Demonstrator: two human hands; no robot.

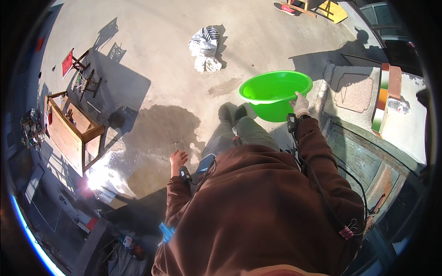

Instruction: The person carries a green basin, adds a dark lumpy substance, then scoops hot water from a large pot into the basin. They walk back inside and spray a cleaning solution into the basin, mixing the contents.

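Observation:
A bright green plastic basin [270,112] hangs beside my legs at the front right, its wide mouth tilted up toward me. My right hand [300,104] grips its near right rim, thumb and fingers closed around the edge. Whether the basin's bottom touches the floor I cannot tell. Apart from everything, my left hand [178,158] hangs to the left of my thigh with its fingers loosely spread and nothing in them. Farther ahead, a bundle of white and striped cloth [205,48] lies crumpled on the concrete floor.
Wet patches [161,124] darken the floor at left. Beyond them are a wooden frame [73,131] and small folding stools [87,83]. To my right are a concrete washing slab [353,92] and weathered wooden boards [357,149]. Red shoes [286,8] sit far right. Cables run along my right arm.

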